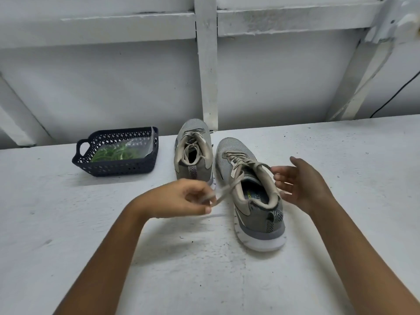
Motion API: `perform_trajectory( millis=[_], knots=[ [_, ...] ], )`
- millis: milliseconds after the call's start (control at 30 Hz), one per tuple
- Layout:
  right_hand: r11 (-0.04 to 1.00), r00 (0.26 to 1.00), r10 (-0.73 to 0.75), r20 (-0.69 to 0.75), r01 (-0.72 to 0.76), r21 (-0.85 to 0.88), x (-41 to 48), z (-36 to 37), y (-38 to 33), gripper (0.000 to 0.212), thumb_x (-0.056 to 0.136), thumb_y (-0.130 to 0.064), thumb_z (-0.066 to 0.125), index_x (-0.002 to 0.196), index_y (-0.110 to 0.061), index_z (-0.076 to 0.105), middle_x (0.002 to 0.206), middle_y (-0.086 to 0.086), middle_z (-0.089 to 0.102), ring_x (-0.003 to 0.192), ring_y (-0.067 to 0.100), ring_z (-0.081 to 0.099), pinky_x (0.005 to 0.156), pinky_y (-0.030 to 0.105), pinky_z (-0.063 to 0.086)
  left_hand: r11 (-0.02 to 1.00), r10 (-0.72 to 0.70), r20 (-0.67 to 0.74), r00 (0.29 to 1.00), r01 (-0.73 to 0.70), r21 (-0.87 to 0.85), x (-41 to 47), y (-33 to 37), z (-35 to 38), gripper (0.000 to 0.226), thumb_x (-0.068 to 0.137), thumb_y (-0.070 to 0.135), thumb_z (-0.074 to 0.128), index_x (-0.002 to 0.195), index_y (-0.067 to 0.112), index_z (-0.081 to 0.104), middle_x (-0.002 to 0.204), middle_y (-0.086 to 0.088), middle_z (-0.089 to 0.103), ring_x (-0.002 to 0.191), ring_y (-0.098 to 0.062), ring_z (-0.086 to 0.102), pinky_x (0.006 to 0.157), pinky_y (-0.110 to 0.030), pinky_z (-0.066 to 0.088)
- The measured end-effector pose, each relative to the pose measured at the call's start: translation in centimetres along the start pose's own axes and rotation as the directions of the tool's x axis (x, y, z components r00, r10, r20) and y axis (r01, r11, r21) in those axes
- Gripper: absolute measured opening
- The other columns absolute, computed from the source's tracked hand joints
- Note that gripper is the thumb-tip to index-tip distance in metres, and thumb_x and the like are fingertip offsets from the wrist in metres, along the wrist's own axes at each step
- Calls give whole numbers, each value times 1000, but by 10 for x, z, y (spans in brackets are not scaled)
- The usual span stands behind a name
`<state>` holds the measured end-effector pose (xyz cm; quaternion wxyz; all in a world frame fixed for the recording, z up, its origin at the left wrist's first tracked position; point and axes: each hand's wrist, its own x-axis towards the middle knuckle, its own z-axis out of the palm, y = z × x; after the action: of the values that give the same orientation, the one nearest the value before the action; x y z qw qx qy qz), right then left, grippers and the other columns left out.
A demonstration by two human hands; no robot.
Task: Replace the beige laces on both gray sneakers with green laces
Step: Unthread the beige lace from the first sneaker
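Near sneaker [254, 201]: a gray sneaker standing upright on its white sole on the white table [341, 169], heel toward the person, toe pointing away; beige lacing is still threaded through its eyelets.
Beige lace [228, 188]: one loose strand runs from the top eyelets out to the left, drawn taut and raised above the table.
Left hand [181, 198]: forearm reaches in from the lower left; thumb and curled fingers pinch the end of that strand, just left of the shoe.
Right hand [302, 183]: held beside the shoe's collar on its right side, palm turned toward it, fingers spread and relaxed, gripping nothing; the blur hides whether the fingertips touch a lace loop.
Far sneaker [193, 144]: the matching shoe, upright just behind and to the left, also in beige laces.
Basket [120, 168]: a dark perforated plastic basket, left of the shoes, near the wall.
Green laces [113, 153]: bundled in a clear plastic bag [141, 146] lying inside the basket.
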<state>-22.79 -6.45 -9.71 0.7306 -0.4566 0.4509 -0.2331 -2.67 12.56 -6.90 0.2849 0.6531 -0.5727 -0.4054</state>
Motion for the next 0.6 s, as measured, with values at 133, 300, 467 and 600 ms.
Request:
perform_trajectory(
  millis=[133,300,467,600],
  knots=[
    [961,982,-178,65,187,-202,-6,7,4,22,93,-25,50,91,-17,70,94,3,63,90,18,58,73,30,47,928,-141,-42,989,147,343,-6,1,-5,15,85,42,64,95,31,66,96,14,67,92,3,61,85,-21,49],
    [870,956,-182,231,266,-414,-12,12,0,23,91,-26,60,113,-30,61,112,-3,62,99,11,61,73,29,49,875,340,-632,697,13,484,10,4,10,8,86,23,66,89,16,63,91,7,55,84,-7,49,77,-16,35],
    [761,944,-242,223,327,-560,-11,19,1,30,82,-20,71,108,-35,63,118,5,58,105,16,60,91,36,50,771,277,-777,566,351,531,33,-11,13,48,75,48,68,107,12,64,111,-11,56,104,-33,51,81,-41,44],
    [754,923,-339,184,383,-533,-14,24,3,27,84,-9,64,102,-29,68,108,4,67,100,14,63,85,28,49,777,166,-726,667,365,513,37,-20,10,48,83,45,65,117,10,60,126,-7,50,121,-28,40,92,-41,36]
  ],
)
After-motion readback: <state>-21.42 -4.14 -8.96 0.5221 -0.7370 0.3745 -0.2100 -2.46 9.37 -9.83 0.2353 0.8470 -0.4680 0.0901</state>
